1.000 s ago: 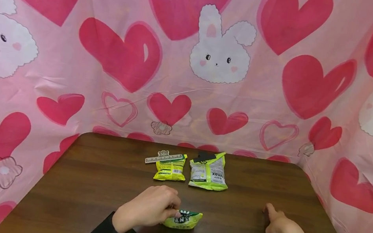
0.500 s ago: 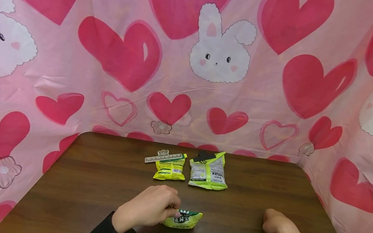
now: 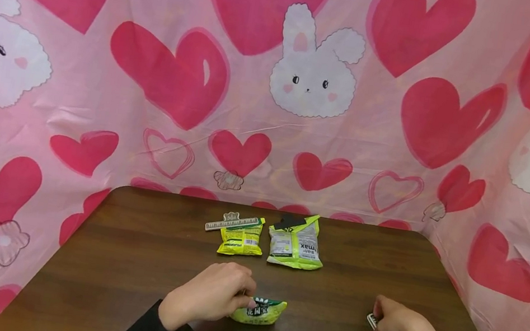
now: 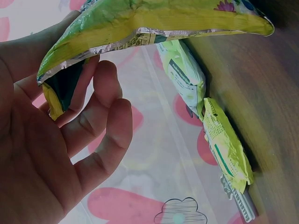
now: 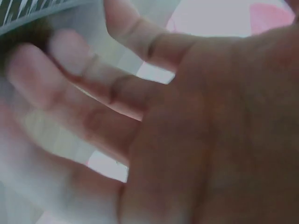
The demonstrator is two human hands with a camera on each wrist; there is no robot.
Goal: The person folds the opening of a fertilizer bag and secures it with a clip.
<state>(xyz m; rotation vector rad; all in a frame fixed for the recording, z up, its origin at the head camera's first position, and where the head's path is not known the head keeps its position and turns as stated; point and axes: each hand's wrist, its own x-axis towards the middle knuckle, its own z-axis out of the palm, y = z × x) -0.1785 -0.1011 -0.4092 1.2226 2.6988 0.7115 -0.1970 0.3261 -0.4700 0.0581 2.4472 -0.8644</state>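
Observation:
My left hand (image 3: pixel 215 292) pinches the edge of a small yellow-green snack bag (image 3: pixel 260 313) at the front middle of the table. In the left wrist view the bag's crimped edge (image 4: pixel 126 43) runs past the thumb and fingers. Farther right, my right hand (image 3: pixel 407 328) grips a bag clip (image 3: pixel 372 320) with a striped bar and a scalloped end that shows under the palm. In the right wrist view the clip's striped bar (image 5: pixel 32 13) lies at my blurred fingertips, top left; most of it is out of frame.
On the brown table (image 3: pixel 144 262), a yellow bag (image 3: pixel 241 242) stands toward the back with a similar striped clip (image 3: pixel 232 223) across its top. Beside it is a grey-green bag (image 3: pixel 295 248) with a black clip (image 3: pixel 289 223). A pink heart-patterned cloth (image 3: pixel 295 130) encloses the table.
My right hand has curled from a pointing pose and turned, and the striped clip now shows at its fingertips. My left hand and its bag have stayed in place.

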